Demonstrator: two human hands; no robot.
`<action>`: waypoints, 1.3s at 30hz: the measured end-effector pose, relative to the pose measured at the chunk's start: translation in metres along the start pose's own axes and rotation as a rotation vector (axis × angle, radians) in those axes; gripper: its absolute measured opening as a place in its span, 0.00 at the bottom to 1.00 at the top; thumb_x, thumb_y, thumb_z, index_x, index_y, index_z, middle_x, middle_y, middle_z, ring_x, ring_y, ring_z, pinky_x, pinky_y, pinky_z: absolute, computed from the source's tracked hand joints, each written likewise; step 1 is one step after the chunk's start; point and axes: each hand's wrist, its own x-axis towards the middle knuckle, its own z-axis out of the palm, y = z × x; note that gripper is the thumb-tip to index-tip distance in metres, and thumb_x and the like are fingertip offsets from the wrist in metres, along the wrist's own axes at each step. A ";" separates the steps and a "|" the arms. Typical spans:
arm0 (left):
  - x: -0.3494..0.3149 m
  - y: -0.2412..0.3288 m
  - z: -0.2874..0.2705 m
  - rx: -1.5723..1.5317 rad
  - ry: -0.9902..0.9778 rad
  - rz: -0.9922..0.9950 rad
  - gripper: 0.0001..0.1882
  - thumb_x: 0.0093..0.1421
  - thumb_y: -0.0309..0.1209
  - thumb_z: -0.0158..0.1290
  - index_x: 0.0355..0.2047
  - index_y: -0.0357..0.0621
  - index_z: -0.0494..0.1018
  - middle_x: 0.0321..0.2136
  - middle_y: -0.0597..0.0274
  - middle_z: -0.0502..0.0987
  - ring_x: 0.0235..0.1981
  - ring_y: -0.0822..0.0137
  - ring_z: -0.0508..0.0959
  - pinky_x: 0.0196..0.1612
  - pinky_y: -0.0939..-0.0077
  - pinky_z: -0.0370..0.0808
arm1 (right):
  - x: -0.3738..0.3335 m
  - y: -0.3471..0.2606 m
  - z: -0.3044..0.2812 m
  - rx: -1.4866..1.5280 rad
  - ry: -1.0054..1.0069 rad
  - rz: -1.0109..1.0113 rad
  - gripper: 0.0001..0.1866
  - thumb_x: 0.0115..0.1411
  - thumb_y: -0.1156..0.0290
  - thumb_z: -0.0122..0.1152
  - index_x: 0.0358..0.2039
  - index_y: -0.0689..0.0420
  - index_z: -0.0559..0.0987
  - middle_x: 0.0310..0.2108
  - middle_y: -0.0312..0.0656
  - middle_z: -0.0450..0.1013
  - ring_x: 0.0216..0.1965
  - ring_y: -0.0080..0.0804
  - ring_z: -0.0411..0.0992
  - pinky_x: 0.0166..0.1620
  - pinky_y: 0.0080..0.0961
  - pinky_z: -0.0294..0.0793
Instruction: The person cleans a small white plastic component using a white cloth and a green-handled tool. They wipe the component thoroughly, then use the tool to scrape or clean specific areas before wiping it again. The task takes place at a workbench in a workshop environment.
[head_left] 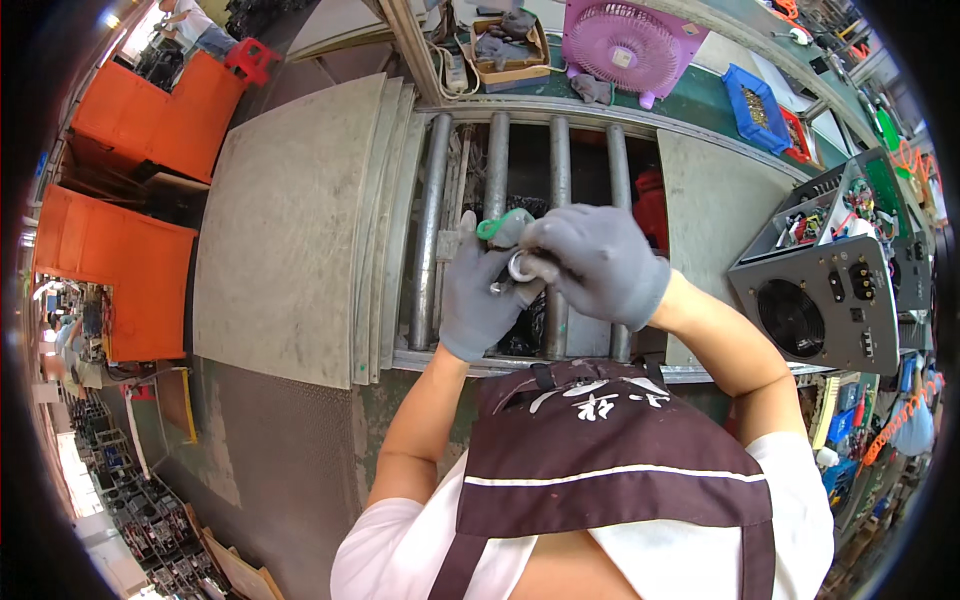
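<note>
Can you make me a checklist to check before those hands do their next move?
1. Gloves on: ok. The left hand and right hand both wear grey ones.
2. Ring in a grip: ok. The right fingertips seem to pinch it, close to the left hand.
3. Green loop held firmly: cannot tell. It is by the left fingertips, but its hold is unclear.
4. Fan switched off: cannot tell from one still picture.
5. Grey machine closed up: not ok. Its wires and parts show.
</note>
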 end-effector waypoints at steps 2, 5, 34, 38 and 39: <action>0.006 0.002 0.000 0.079 -0.021 0.039 0.21 0.42 0.38 0.66 0.38 0.48 0.77 0.42 0.49 0.75 0.45 0.44 0.74 0.62 0.51 0.60 | 0.002 0.002 0.003 -0.030 -0.019 -0.041 0.09 0.51 0.72 0.62 0.30 0.57 0.71 0.22 0.43 0.68 0.24 0.45 0.70 0.27 0.37 0.69; 0.000 0.000 -0.001 0.039 0.023 0.030 0.22 0.43 0.37 0.66 0.40 0.47 0.77 0.44 0.50 0.75 0.47 0.45 0.73 0.62 0.51 0.60 | -0.002 0.002 0.004 -0.018 -0.026 -0.021 0.10 0.51 0.71 0.63 0.32 0.57 0.72 0.23 0.43 0.70 0.25 0.44 0.71 0.28 0.36 0.70; 0.040 -0.012 -0.020 -0.699 -0.349 -0.493 0.19 0.49 0.32 0.61 0.40 0.36 0.74 0.29 0.64 0.75 0.29 0.76 0.74 0.33 0.79 0.72 | 0.040 0.035 -0.006 0.143 -0.277 0.362 0.11 0.55 0.67 0.58 0.36 0.59 0.77 0.23 0.49 0.74 0.24 0.41 0.74 0.31 0.29 0.72; 0.041 -0.005 -0.018 -0.624 -0.280 -0.367 0.16 0.51 0.29 0.60 0.39 0.36 0.74 0.28 0.64 0.75 0.26 0.78 0.73 0.30 0.82 0.71 | 0.040 0.036 -0.005 0.082 -0.257 0.272 0.10 0.55 0.68 0.58 0.36 0.60 0.78 0.22 0.47 0.74 0.25 0.37 0.76 0.31 0.28 0.73; 0.042 -0.008 -0.016 -0.596 -0.262 -0.328 0.16 0.51 0.29 0.59 0.39 0.36 0.74 0.27 0.64 0.75 0.25 0.78 0.73 0.28 0.82 0.71 | 0.039 0.038 -0.004 0.067 -0.248 0.260 0.10 0.55 0.69 0.58 0.36 0.60 0.78 0.22 0.47 0.74 0.25 0.36 0.76 0.32 0.28 0.73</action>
